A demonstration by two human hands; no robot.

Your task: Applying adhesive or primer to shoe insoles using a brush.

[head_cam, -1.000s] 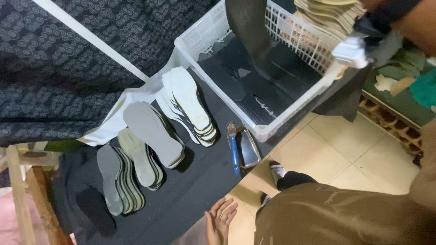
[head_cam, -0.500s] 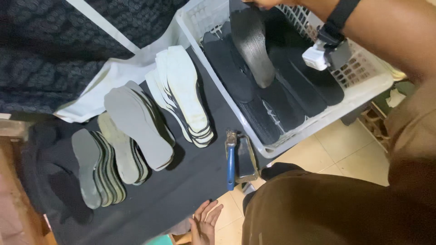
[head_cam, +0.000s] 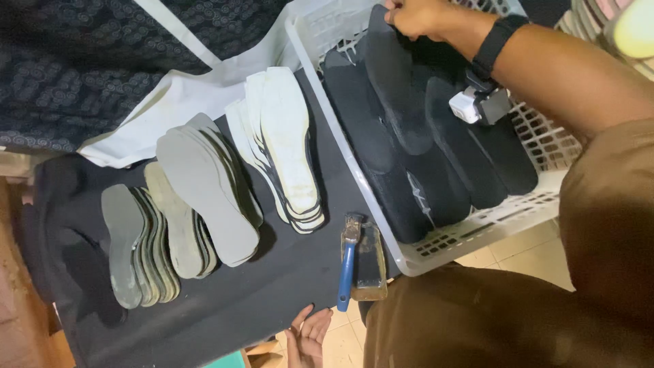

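- The black-covered table [head_cam: 225, 313] takes up most of what I can see, with a patterned dark cloth and a white cloth [head_cam: 177, 102] lying at its far side.
- A white plastic basket [head_cam: 477, 235] sits at the table's right end, part of it past the edge, and rows of black soles [head_cam: 381, 157] lie in it side by side; it looks to me well filled already.
- The right hand [head_cam: 419, 17], arm reaching across from the right with a black wrist strap, pinches the far end of one long black sole [head_cam: 398, 95], which lies on top of the others in the basket. I would judge that this one is just being set in or lifted out; which, I cannot say.
- Left of the basket, on the table, three fanned stacks are untouched: white insoles [head_cam: 286, 150] nearest the basket, then grey insoles [head_cam: 204, 194], then a darker grey-green stack [head_cam: 133, 249] beside them.
- A flat black piece [head_cam: 85, 272] lies at the far left.
- A blue-handled brush [head_cam: 349, 262] rests across a small glue-stained block at the table's near edge, just beside the basket's corner.
- The left hand [head_cam: 310, 337] hangs below the table edge, fingers loosely spread, holding nothing.
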